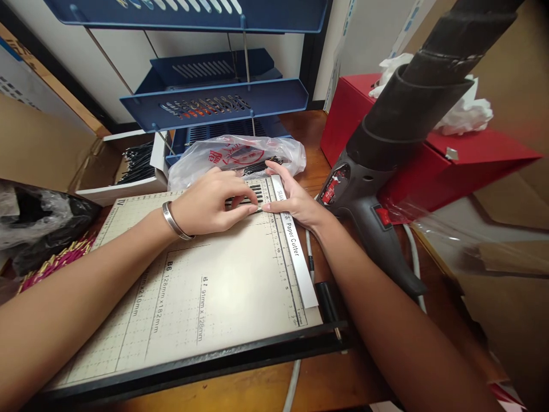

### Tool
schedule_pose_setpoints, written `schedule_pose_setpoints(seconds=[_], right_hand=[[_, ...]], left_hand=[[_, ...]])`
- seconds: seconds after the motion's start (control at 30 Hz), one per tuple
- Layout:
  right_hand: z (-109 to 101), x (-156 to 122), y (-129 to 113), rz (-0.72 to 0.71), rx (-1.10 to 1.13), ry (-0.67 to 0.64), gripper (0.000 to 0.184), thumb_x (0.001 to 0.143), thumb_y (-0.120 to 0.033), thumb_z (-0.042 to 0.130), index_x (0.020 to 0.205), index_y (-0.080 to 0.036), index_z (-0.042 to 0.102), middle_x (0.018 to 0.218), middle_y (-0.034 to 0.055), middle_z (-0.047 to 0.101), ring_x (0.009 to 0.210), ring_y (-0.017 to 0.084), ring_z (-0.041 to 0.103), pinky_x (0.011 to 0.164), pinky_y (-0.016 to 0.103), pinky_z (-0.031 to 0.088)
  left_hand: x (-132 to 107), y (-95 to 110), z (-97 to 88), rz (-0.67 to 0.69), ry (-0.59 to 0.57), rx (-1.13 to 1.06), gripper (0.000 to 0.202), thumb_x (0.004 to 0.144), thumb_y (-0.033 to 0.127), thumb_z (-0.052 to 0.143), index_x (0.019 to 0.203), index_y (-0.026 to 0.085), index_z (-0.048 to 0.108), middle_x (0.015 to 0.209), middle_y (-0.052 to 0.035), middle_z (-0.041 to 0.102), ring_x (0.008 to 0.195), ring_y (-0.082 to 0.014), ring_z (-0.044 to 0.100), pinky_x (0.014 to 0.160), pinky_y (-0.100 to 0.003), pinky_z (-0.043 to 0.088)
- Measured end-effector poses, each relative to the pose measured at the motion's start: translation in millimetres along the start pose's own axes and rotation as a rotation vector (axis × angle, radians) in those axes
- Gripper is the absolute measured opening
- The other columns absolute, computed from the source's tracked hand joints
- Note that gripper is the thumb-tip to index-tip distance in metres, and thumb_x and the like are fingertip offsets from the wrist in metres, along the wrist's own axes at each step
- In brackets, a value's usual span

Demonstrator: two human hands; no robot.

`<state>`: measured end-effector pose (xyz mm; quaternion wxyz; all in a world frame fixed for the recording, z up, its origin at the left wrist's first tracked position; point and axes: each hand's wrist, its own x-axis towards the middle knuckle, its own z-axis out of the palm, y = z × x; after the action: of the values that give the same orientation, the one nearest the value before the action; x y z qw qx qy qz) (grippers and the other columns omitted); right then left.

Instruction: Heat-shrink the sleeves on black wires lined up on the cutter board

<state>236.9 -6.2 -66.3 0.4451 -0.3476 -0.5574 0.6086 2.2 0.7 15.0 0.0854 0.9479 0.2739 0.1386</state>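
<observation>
A beige paper cutter board [193, 286] lies on the wooden desk in front of me. My left hand [210, 203], with a metal bangle on the wrist, rests at the board's far end, fingers curled down on a small row of thin black tubes [251, 194]. My right hand [291, 197] lies along the white cutter rail [295, 252], thumb and fingers pressed against the right ends of the same tubes. The tubes lie side by side against the rail.
A black heat gun [386, 149] stands right of the cutter. Behind it is a red box [450, 160]. A plastic bag [235, 154], blue trays [214, 100] and a white box of black tubes [137, 163] sit at the back. Red-and-gold pieces [55, 263] lie left.
</observation>
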Motion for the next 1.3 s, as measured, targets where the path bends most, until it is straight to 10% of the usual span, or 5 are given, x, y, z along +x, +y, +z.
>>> schedule_pose_setpoints(seconds=[1.3], right_hand=[[4.6, -1.1, -5.1, 0.026, -0.025, 0.057, 0.106, 0.059, -0.028, 0.085, 0.159, -0.034, 0.047, 0.166, 0.0063, 0.041, 0.144, 0.034, 0.053, 0.126, 0.051, 0.047]], left_hand=[[0.4, -0.3, 1.8, 0.026, 0.032, 0.098, 0.025, 0.100, 0.037, 0.061, 0.090, 0.022, 0.078, 0.075, -0.0041, 0.071, 0.070, -0.0209, 0.060, 0.073, -0.037, 0.033]])
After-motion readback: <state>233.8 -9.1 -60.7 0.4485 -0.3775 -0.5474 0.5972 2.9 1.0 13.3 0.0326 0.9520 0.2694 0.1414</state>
